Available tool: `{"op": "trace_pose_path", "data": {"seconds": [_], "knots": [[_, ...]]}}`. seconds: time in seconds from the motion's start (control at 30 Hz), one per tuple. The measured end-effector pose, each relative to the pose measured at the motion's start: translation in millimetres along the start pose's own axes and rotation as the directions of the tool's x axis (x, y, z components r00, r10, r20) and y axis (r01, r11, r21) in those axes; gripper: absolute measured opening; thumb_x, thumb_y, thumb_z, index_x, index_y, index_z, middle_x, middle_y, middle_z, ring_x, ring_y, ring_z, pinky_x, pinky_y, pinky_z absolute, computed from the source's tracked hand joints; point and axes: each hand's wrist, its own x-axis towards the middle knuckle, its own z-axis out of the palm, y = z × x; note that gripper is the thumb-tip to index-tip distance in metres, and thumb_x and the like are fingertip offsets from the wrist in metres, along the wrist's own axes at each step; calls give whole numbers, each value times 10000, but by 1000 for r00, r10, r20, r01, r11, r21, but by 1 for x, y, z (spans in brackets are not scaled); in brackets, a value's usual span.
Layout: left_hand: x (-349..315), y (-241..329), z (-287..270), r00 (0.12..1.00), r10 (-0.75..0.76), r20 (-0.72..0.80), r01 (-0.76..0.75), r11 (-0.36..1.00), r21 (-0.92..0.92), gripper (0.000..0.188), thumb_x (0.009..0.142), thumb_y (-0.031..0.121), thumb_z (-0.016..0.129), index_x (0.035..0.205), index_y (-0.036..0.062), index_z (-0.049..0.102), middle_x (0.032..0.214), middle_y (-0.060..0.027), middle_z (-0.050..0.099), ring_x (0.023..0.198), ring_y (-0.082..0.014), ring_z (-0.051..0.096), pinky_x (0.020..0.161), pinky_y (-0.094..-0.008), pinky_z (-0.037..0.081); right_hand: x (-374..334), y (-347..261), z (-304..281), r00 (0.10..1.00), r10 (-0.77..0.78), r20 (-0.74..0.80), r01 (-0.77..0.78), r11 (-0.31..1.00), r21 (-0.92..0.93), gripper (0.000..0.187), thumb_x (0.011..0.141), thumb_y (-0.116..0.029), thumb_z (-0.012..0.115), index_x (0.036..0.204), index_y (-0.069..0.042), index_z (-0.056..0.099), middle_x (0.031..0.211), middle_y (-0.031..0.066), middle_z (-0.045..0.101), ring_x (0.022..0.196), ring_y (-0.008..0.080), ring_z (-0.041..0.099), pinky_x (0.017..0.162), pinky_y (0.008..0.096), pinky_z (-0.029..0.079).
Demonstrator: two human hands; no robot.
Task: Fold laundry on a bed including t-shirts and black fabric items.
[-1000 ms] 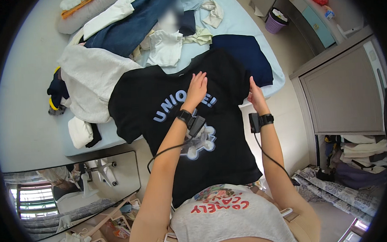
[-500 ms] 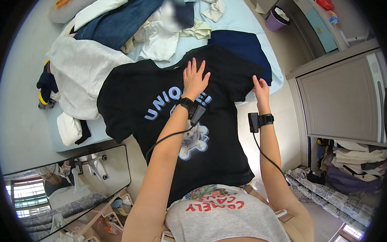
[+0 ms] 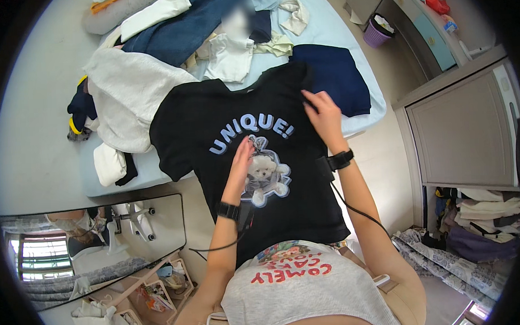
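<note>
A black T-shirt (image 3: 212,115) with pale blue lettering and a white dog print lies spread over the near edge of the bed, its lower part reaching my body. Its left sleeve is laid out flat; the right sleeve is folded inward. My left hand (image 3: 240,166) is at the left side of the dog print, fingers stretched out and seen edge-on. At the folded right side below the shoulder is my right hand (image 3: 326,115). Its index finger and thumb are apart at the cloth, with no fabric visibly pinched. Both wrists carry black straps with cabled devices.
Folded navy cloth (image 3: 340,79) lies right of the shirt. A light grey garment (image 3: 126,98), blue jeans (image 3: 178,36) and white clothes (image 3: 229,57) are heaped on the bed (image 3: 353,39). A mirror (image 3: 154,240) stands at lower left, a cabinet (image 3: 462,132) at right.
The shirt's right sleeve has gone from stretched outward to folded inward. My right hand has moved left with it. My left hand has slid down from the neckline to the print.
</note>
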Motion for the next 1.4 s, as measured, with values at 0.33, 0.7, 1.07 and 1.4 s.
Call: {"op": "trace_pose_path", "data": {"seconds": [0.33,0.7,1.07,1.4], "knots": [[-49,-14,-14,998,-49,43,49,999,4,557,967,420,408,1408,94,315,1417,-121,372,1280,-250,395,1053,-385,285,-47,-11,78,985,21,171,-31,998,55,302,704,-81,677,1004,-110,656,831,60,571,709,254,610,603,348,495],[40,-8,26,996,-76,-42,62,960,-273,673,908,412,550,1415,82,255,1265,-159,461,1116,-229,511,943,-358,402,-70,-17,73,957,5,290,-30,996,82,234,714,-120,674,947,-115,657,800,62,572,723,264,602,635,365,479],[77,-36,29,919,274,-284,-287,958,-3,325,875,12,549,1197,57,544,953,-48,598,738,-81,571,591,-222,476,-68,33,48,993,115,-33,-119,972,-203,263,789,-147,642,1044,-83,626,1114,138,548,1033,314,511,867,409,403],[65,-57,5,855,473,-212,-292,776,559,518,801,109,682,1272,63,473,1162,-150,456,765,-130,578,718,-260,488,-40,26,43,993,-52,102,65,990,-124,388,838,-190,611,1213,-108,552,1358,171,418,1255,346,391,1010,469,312]]}}
